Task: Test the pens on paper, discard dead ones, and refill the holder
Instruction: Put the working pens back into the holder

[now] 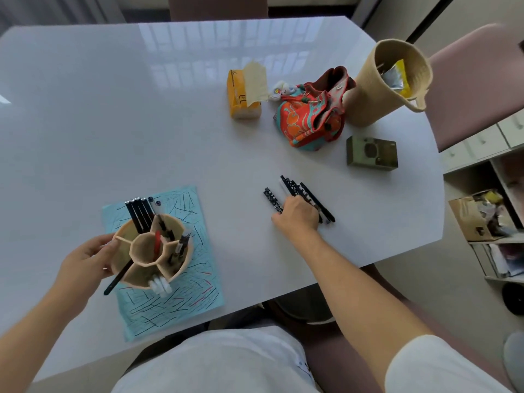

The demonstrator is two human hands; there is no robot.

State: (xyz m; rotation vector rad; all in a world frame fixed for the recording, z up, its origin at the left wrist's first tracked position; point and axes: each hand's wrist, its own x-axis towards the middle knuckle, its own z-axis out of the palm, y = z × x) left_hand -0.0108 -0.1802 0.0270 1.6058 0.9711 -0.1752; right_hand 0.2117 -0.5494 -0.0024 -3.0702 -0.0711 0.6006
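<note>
Left hand grips the tan pen holder by its left wall, fingers curled round the rim, thumb on the near side. The holder sits tilted over a blue paper sheet crowded with test strokes in black and some red. Its compartments already carry pens: a black cluster at the far side, a red one in the centre cell, a black one slanting out toward the person, something white at the near edge.

Middle of the white worktop: bare, glossy.

Right hand lies knuckles up over the near ends of a row of loose black pens. Fingers curl down onto them; whether they have closed round any pen cannot be told, as the hand hides the contact.

Key relation: the loose pens lie well right of the holder, long axes running away from the person and slightly leftward, roughly in line with the right forearm. Right hand is on them; left hand is well apart. A gathered bundle would likely travel leftward to the holder.

Far right: orange tissue pack, patterned pouch, woven basket, olive box.
</note>
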